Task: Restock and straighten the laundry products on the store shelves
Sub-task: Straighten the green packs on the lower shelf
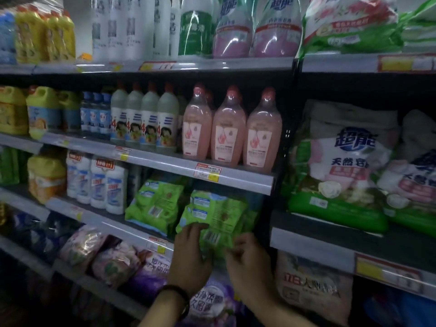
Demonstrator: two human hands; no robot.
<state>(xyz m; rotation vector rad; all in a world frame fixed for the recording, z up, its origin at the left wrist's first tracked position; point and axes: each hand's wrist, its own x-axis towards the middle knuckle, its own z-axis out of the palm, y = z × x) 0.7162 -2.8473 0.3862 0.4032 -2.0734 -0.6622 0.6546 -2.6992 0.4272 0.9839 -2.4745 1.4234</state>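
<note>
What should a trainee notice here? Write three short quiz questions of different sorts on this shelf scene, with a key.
1. True or false: the left hand and the right hand both hold the green plastic pack with a barcode.
2. The pink translucent bottles with red caps stand: A above that pack; B below it; C level with it.
3. Fill in: ___ pink bottles stand in the front row.
Key: 1 true; 2 A; 3 three.

Dim overall, muddy colour w/ soft motion blur throughout. Glare streaks on pink refill pouches [254,31] up top & on shelf rails [212,64]. Deep shadow under each shelf, bottom-left nearly black. Wide-angle bowing at edges
</note>
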